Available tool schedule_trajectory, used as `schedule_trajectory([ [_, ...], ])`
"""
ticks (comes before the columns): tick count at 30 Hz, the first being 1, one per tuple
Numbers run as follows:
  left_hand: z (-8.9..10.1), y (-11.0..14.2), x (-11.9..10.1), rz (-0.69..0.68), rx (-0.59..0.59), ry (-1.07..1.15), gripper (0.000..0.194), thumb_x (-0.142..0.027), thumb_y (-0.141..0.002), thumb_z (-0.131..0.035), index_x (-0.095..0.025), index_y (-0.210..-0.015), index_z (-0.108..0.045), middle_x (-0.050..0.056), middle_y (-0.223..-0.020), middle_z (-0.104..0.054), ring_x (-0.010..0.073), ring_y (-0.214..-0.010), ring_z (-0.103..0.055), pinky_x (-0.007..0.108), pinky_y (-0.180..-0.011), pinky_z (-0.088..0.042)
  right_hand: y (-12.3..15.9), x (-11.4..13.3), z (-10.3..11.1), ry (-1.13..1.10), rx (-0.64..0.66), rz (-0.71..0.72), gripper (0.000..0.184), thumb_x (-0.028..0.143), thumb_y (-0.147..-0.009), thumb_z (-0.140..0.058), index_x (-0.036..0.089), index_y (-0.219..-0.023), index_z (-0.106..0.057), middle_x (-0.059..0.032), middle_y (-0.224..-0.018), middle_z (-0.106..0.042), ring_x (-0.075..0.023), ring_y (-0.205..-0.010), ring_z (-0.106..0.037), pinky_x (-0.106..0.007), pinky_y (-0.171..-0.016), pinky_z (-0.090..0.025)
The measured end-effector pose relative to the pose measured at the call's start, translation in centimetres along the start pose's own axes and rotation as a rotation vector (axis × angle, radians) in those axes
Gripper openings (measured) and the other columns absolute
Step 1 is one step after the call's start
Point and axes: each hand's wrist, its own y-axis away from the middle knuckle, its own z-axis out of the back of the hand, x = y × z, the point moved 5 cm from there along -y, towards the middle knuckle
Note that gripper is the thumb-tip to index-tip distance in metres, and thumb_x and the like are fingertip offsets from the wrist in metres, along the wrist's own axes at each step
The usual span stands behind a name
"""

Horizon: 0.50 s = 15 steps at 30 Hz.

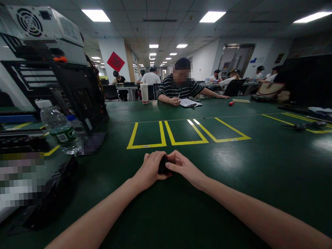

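Between my two hands is a small black object (163,165), mostly covered by fingers, so its kind cannot be made out. My left hand (150,167) wraps round it from the left, the thumb low along its near side. From the right, my right hand (182,166) pinches at its right side with thumb and fingertips. Both hands are low over the green table (171,221), just on the near side of the yellow tape outlines (146,146).
On the left stand a water bottle (61,128) and a black computer case (82,91) topped by a power supply (46,25). Across the table a person in a striped shirt (166,88) writes on a clipboard (191,102). A white cup (144,93) stands nearby; cables (305,126) lie right.
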Motion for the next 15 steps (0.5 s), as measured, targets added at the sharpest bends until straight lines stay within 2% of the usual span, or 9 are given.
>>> schedule_trajectory([
  [6, 0.01, -0.05, -0.01, 0.005, 0.005, 0.013, 0.050, -0.028, -0.067, -0.064, -0.021, -0.109, -0.037, 0.005, -0.106, -0.050, 0.0235, -0.098, -0.047, 0.037, -0.081, -0.033, -0.14, -0.50, 0.25, 0.042, -0.057, -0.049, 0.029, 0.033, -0.070, -0.057, 0.023, -0.096, -0.046, -0.0016, -0.098, -0.051, -0.0180, -0.094, -0.050, -0.036, -0.080, -0.042],
  [15, -0.04, 0.05, 0.03, 0.003, 0.010, 0.004, 0.051, -0.025, -0.068, -0.063, -0.020, -0.110, -0.036, 0.007, -0.108, -0.048, 0.0231, -0.099, -0.046, 0.037, -0.082, -0.033, 0.11, 0.22, -0.01, 0.022, 0.018, -0.011, 0.029, 0.028, -0.066, -0.062, 0.023, -0.090, -0.046, -0.0002, -0.098, -0.050, -0.0177, -0.093, -0.051, -0.035, -0.079, -0.044],
])
